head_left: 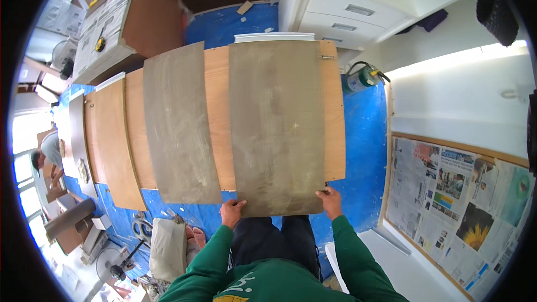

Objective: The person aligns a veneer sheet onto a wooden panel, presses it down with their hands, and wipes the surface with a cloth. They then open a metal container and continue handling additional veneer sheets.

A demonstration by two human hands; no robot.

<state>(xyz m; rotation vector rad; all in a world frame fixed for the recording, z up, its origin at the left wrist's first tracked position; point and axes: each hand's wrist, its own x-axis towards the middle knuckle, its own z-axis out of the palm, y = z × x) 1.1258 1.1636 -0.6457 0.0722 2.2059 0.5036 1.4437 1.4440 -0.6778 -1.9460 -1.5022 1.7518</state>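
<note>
A grey-brown rectangular board [277, 126] lies flat across a long wood-coloured worktop [334, 134], its near end jutting out over my legs. My left hand [231, 213] pinches the board's near left corner, with the thumb on top. At the near right edge, my right hand [330, 202] grips the same board between thumb and fingers. The undersides of my fingers are hidden. To the left rests a second grey-brown board [180, 123], apart from the first. A tan board [116, 142] lies farther left.
Blue sheeting [363, 145] covers the floor. A green-and-white canister [361, 79] stands beyond the worktop's right end. White drawers [347, 14] are at the back. Newspaper covers a panel [458, 207] at right. A covered seat [168, 249] and a fan [112, 265] stand left; another person [51, 151] bends at far left.
</note>
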